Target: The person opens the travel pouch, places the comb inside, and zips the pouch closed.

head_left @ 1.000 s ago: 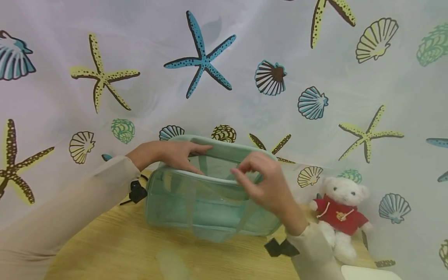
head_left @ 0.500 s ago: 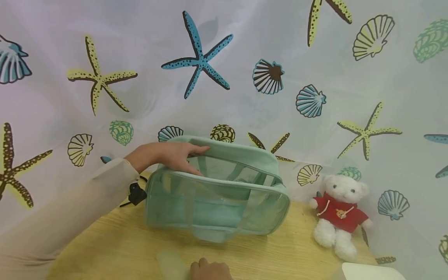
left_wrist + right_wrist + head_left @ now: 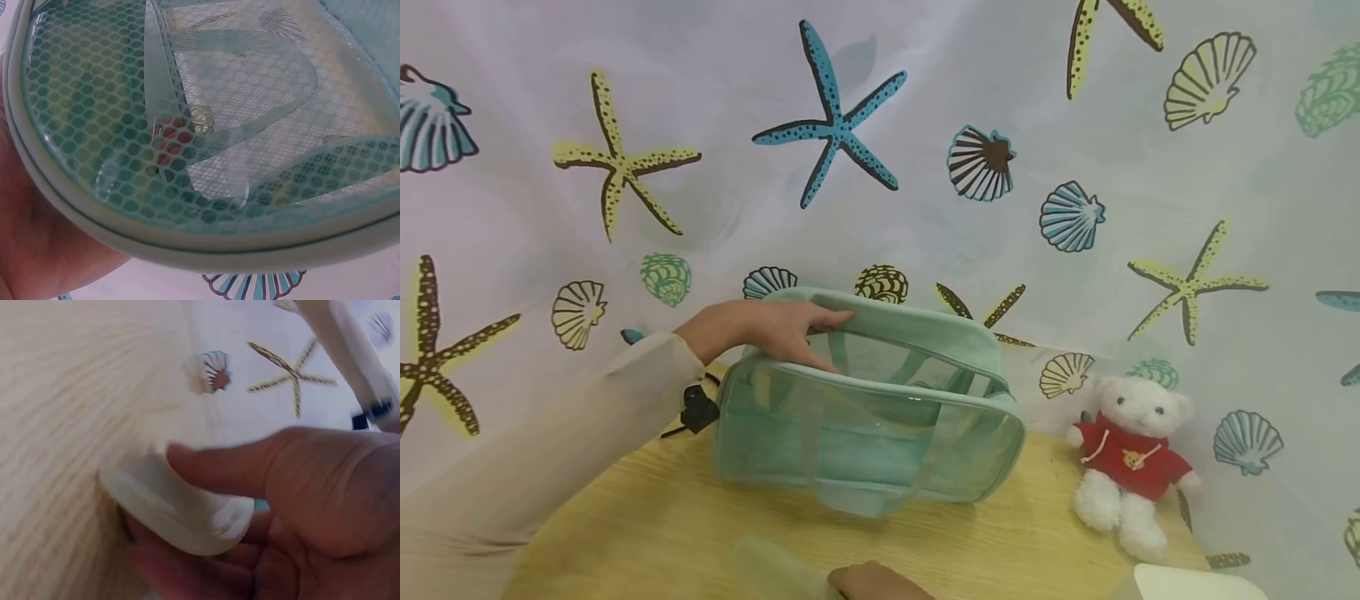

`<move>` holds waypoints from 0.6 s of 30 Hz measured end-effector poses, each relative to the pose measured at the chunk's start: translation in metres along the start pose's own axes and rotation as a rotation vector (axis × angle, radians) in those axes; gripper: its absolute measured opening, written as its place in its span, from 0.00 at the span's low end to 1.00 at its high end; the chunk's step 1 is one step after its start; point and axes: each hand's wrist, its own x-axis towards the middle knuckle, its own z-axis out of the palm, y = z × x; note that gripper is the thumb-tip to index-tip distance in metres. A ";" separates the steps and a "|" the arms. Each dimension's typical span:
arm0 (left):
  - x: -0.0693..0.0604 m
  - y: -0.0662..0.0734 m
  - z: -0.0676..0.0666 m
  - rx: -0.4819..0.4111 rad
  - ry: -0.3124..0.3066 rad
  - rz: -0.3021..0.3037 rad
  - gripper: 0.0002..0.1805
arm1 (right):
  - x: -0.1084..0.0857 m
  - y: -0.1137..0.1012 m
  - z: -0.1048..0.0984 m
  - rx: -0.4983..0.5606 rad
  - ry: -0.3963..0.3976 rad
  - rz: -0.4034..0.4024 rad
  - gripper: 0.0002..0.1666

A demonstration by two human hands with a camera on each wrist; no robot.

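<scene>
While the whole background is filled by a white fabric sheet (image 3: 917,242) printed with starfish and shells, a yellow wood-grained surface (image 3: 655,517) is seen spread in front of it. On this surface, near the sheet, a mint-green see-through bag (image 3: 865,454) with rounded corners is set, its long top opening parted and a green strap handle (image 3: 861,498) hung down its front wall. Well to the right of the bag, a white plush bear (image 3: 1127,467) dressed in a red hooded top is propped. At the lower right edge a smooth white object (image 3: 1187,583) is cut off by the frame. Over the left end of the bag's opening the left hand (image 3: 775,327) is laid, its thumb and forefinger spread apart across the gap; its other fingers are only partly shown. By the right hand (image 3: 312,494), low over the near part of the surface, a pale, glossy, curved object (image 3: 181,519) is pinched between thumb and fingers; whether the surface is touched by it cannot be told.
</scene>
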 end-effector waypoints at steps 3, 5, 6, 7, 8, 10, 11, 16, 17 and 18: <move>0.000 0.000 0.000 0.000 0.001 0.003 0.54 | -0.014 0.004 -0.021 0.265 0.017 -0.111 0.12; 0.000 0.000 0.000 -0.004 0.002 0.006 0.54 | -0.033 -0.010 -0.040 0.430 0.062 -0.091 0.11; -0.001 0.000 0.000 -0.006 0.002 0.008 0.54 | -0.044 -0.019 -0.051 0.494 0.085 -0.070 0.11; -0.001 0.000 0.001 -0.007 0.002 0.009 0.53 | -0.054 -0.028 -0.061 0.539 0.104 -0.064 0.12; -0.001 0.000 0.001 -0.009 0.001 0.008 0.54 | -0.062 -0.036 -0.069 0.590 0.128 -0.054 0.11; -0.002 0.001 0.000 -0.011 0.004 0.008 0.54 | -0.075 -0.046 -0.085 0.672 0.144 -0.045 0.09; -0.002 0.001 0.000 -0.013 0.004 0.007 0.54 | -0.080 -0.049 -0.091 0.694 0.147 -0.052 0.09; -0.002 0.001 0.000 -0.005 0.008 0.015 0.54 | -0.101 -0.058 -0.122 0.839 0.083 -0.087 0.10; -0.002 0.001 0.000 -0.002 0.009 0.018 0.54 | -0.104 -0.059 -0.129 0.858 0.072 -0.098 0.11; -0.002 0.001 0.000 0.002 0.012 0.020 0.53 | -0.108 -0.060 -0.137 0.878 0.065 -0.106 0.12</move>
